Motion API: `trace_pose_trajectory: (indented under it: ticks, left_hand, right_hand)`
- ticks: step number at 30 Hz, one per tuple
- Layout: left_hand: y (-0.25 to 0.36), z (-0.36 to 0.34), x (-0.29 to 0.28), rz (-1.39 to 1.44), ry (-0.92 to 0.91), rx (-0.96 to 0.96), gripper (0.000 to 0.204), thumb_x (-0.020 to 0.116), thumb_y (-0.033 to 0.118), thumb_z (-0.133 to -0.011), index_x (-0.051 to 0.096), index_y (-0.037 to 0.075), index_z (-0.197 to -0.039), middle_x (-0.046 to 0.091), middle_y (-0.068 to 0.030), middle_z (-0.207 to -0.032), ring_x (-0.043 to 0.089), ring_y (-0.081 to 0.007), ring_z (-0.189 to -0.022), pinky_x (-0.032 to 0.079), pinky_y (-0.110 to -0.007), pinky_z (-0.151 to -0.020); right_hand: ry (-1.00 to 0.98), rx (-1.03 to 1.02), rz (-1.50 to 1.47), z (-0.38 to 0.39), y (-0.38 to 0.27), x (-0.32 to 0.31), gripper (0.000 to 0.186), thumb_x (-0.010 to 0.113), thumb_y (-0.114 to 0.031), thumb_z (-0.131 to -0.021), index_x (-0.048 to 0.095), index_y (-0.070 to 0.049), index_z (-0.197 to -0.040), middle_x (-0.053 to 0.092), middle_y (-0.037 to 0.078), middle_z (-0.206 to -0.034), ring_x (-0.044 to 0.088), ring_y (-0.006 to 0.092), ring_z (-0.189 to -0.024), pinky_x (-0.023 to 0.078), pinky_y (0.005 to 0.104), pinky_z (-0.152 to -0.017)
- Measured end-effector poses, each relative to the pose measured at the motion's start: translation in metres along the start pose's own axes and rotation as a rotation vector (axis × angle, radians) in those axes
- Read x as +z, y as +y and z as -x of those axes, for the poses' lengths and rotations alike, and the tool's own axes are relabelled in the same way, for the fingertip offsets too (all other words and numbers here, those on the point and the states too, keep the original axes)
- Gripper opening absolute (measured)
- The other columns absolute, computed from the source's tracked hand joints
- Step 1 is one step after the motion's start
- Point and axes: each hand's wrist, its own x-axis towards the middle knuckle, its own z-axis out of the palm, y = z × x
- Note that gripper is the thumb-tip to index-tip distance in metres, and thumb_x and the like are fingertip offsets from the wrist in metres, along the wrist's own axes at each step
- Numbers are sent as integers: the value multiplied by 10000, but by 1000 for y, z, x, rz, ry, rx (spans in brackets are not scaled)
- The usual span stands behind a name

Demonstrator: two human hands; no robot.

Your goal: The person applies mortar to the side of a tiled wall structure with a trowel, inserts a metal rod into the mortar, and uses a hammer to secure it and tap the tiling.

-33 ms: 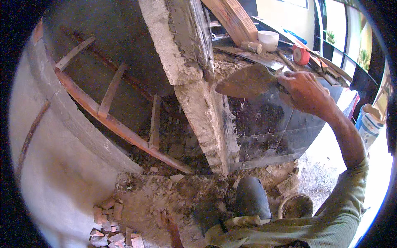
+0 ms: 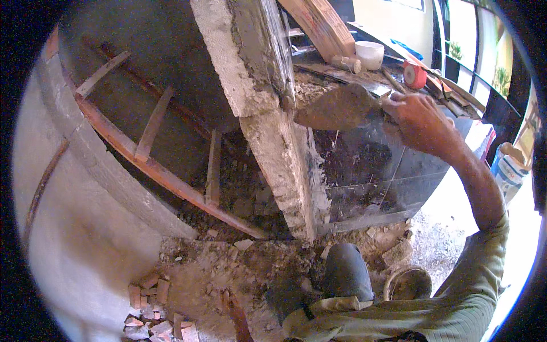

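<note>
My right hand (image 2: 419,121) is closed round the handle of a trowel (image 2: 336,108). The broad brown blade is held roughly level, its tip at the edge of a rough, part-plastered wall end (image 2: 273,148). Fingers cover most of the handle. Low in the picture, my left hand (image 2: 231,305) hangs over the dirt floor with nothing visible in it and its fingers stretched out. Behind the blade is a dark-faced counter (image 2: 376,165) with loose mortar or rubble on its top.
A wooden ladder (image 2: 151,162) leans at left beside a curved grey wall. Broken bricks (image 2: 151,308) lie at lower left. A round bowl-like pan (image 2: 410,284) sits near my knee. On the counter are a white tub (image 2: 369,55), a red tape measure (image 2: 414,75) and timber (image 2: 325,31).
The trowel has shifted slightly left, bringing its tip closer to the wall end, and my right hand has turned a little with it. My left hand has stayed about where it was.
</note>
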Motion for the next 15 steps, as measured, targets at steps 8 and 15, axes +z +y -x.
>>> trace_pose_trajectory:
  ticks: [8, 15]
  left_hand:
    - [7, 33, 30, 220, 28, 80, 416, 468, 230, -982, 481, -39, -1299, 370, -249, -1414, 361, -337, -1316, 346, -436, -1070]
    - [13, 35, 28, -373, -1, 14, 382, 529, 172, -934, 531, -83, -1219, 455, -278, -1335, 442, -374, -1247, 364, -431, -1046]
  right_hand:
    - [-192, 19, 159, -55, -16, -60, 217, 677, -182, -749, 624, -9, -868, 619, 170, -833, 615, 354, -843, 495, 462, -782]
    - [-153, -245, 389, -89, -1, -107, 245, 673, -274, -775, 646, -68, -905, 617, 116, -837, 584, 266, -802, 501, 426, -752]
